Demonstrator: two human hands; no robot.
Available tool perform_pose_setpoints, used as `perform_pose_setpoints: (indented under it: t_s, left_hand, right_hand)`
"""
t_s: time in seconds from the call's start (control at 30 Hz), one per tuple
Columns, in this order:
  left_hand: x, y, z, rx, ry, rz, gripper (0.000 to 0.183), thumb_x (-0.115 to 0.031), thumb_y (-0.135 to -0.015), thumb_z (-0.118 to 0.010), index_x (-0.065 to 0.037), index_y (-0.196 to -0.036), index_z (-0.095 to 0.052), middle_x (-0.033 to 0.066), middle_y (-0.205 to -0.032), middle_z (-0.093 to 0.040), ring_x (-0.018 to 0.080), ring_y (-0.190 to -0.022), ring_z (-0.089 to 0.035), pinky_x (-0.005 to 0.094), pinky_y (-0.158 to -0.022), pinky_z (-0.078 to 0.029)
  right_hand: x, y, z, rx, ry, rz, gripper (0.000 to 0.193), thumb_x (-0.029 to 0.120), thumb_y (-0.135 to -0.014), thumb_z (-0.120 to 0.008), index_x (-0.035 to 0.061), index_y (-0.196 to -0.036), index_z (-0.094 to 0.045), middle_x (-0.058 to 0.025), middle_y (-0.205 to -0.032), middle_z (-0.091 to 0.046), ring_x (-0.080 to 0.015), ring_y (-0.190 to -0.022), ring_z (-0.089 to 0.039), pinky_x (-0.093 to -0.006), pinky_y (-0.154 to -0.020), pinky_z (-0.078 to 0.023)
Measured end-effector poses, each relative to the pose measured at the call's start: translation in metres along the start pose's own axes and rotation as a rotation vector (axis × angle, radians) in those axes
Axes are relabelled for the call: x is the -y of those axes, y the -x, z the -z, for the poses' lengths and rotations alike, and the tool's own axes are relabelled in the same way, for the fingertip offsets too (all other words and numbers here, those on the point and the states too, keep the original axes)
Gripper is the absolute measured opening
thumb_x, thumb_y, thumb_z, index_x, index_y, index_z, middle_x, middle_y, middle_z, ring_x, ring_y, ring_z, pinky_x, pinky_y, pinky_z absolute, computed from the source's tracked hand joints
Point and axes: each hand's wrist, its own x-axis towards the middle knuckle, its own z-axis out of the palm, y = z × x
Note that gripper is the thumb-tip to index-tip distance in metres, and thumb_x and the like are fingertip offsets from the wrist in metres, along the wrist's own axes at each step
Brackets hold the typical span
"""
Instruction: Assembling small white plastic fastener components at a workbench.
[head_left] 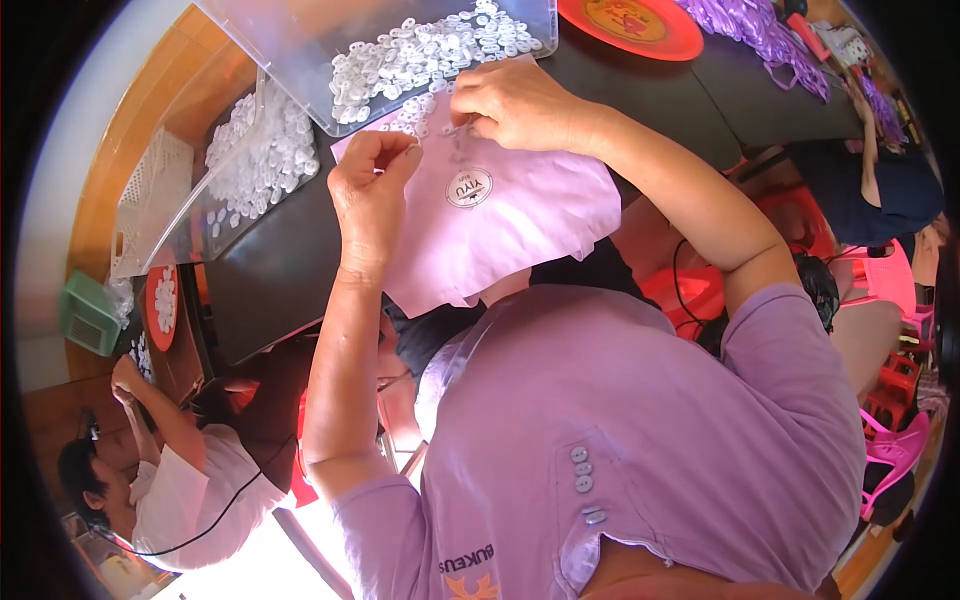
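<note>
A pink cloth [500, 220] with a round printed emblem hangs from the table's edge over my lap. Several small white oval pieces [415, 112] lie on its upper part. My left hand [368, 205] is at the cloth's left side, thumb and forefinger pinched on a tiny white piece [416, 147] that barely shows. Over the upper right of the cloth, my right hand [525, 108] has its fingers curled down and drawn together. What its fingertips hold, if anything, is hidden.
Beyond my hands stands a clear plastic bin [300, 70] with many white pieces. Another clear container [190, 215] with white pieces is at left. A red round tray [640, 30] and purple strips [765, 45] lie at far right. Other people sit on both sides.
</note>
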Motion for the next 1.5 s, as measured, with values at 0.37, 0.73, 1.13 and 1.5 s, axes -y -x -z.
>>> perform_pose_setpoints:
  t_s: [0.37, 0.73, 1.13, 1.5]
  left_hand:
    - [0.016, -0.006, -0.003, -0.138, 0.484, 0.343, 0.012, -0.006, -0.08, -0.072, 0.003, -0.086, -0.067, 0.0039, -0.063, -0.059, 0.0078, -0.047, -0.047, 0.0219, -0.043, -0.034]
    - [-0.012, 0.036, 0.036, -0.343, 0.536, -0.154, 0.008, 0.007, -0.081, -0.066, 0.008, -0.089, -0.064, 0.0107, -0.071, -0.064, 0.0132, -0.056, -0.057, 0.0228, -0.049, -0.041]
    - [0.108, 0.232, 0.033, -0.448, 0.861, 0.681, 0.008, 0.001, -0.085, -0.056, 0.002, -0.092, -0.06, 0.0143, -0.088, -0.064, 0.0232, -0.076, -0.065, 0.0309, -0.065, -0.053]
    - [0.158, 0.231, -0.006, -0.291, 0.562, 0.57, 0.016, -0.006, -0.088, -0.059, 0.001, -0.102, -0.06, 0.0107, -0.099, -0.062, 0.0227, -0.098, -0.06, 0.036, -0.093, -0.047]
  right_hand:
    - [0.046, 0.015, 0.014, -0.043, -0.056, 0.228, 0.012, 0.016, -0.078, -0.066, 0.0092, -0.087, -0.062, -0.0045, -0.086, -0.054, -0.0246, -0.087, -0.057, -0.0394, -0.076, -0.045]
    - [0.078, 0.024, -0.01, -0.181, -0.092, 0.462, 0.017, 0.018, -0.073, -0.069, 0.0094, -0.088, -0.066, -0.0084, -0.08, -0.057, -0.0272, -0.075, -0.058, -0.0391, -0.067, -0.044]
    - [0.138, 0.103, -0.074, 0.448, -0.896, 0.378, 0.01, 0.011, -0.087, -0.058, 0.0036, -0.092, -0.062, -0.0096, -0.089, -0.058, -0.0262, -0.078, -0.06, -0.0359, -0.067, -0.048]
    - [0.122, 0.1, -0.188, 0.332, -0.434, 0.172, 0.016, 0.018, -0.075, -0.069, 0.0128, -0.09, -0.067, -0.0025, -0.091, -0.058, -0.0241, -0.088, -0.06, -0.0383, -0.072, -0.05]
